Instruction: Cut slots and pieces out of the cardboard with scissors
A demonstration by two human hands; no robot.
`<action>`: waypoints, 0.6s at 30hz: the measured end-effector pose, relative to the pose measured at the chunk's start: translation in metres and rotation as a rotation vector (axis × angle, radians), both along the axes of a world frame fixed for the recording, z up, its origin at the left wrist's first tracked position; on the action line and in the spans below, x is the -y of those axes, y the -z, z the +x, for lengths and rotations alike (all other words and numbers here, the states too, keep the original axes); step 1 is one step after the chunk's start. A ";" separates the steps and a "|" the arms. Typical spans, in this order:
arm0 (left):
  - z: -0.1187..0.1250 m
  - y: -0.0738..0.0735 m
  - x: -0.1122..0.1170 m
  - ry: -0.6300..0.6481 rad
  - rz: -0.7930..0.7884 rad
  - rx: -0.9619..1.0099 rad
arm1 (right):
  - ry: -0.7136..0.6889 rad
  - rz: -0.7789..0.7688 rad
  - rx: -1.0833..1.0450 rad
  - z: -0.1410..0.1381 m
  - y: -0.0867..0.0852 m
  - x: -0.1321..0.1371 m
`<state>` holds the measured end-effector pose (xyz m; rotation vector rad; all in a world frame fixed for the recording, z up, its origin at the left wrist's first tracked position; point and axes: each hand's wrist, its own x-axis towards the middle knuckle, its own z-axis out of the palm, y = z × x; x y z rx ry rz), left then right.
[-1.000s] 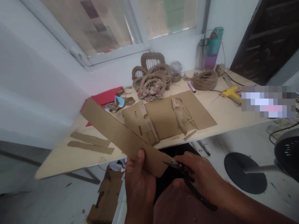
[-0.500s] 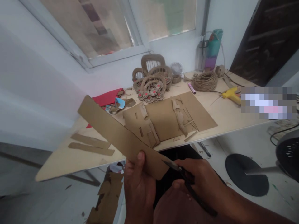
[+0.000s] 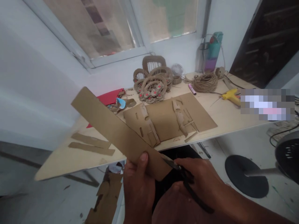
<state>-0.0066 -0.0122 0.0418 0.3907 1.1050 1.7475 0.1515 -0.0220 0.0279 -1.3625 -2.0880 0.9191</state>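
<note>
A long strip of brown cardboard (image 3: 109, 127) slants across the front of the table, raised above it. My left hand (image 3: 140, 180) grips the strip near its lower end, thumb on top and fingers beneath. In my right hand (image 3: 198, 177) is a pair of scissors (image 3: 196, 197) with black handles, its blades at the strip's right edge close to the lower end. Part of the blades is hidden by the cardboard and my fingers. Behind the strip, a larger cardboard sheet (image 3: 163, 115) lies on the table with cut scraps on it.
On the pale table (image 3: 58, 161) lie two narrow cardboard strips (image 3: 91, 148) at left. Farther back are twine-wrapped baskets (image 3: 153, 81), a coil of twine (image 3: 205, 82), a pink marker (image 3: 192, 89) and a yellow glue gun (image 3: 231, 95). Cardboard offcuts (image 3: 105, 199) lie below; a round black base (image 3: 246, 175) stands right.
The upper end of the cardboard strip has swung slightly left and up. The scissor blades have moved from over the strip's face to its right edge.
</note>
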 end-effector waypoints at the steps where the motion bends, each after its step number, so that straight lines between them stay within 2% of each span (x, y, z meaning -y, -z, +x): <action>1: 0.000 0.000 0.001 0.015 -0.001 0.000 | 0.009 0.030 0.025 0.000 0.000 -0.001; 5: 0.003 -0.001 0.003 0.055 -0.006 0.011 | 0.026 0.127 0.095 0.002 0.002 -0.002; 8: 0.004 -0.002 0.005 0.051 -0.010 0.030 | 0.021 0.151 0.066 0.002 0.004 0.000; 13: 0.007 -0.004 0.005 0.013 -0.041 0.057 | -0.033 0.088 -0.037 0.000 0.007 0.002; 18: 0.007 0.000 0.005 0.022 -0.043 0.049 | 0.013 0.094 0.018 0.001 0.012 0.001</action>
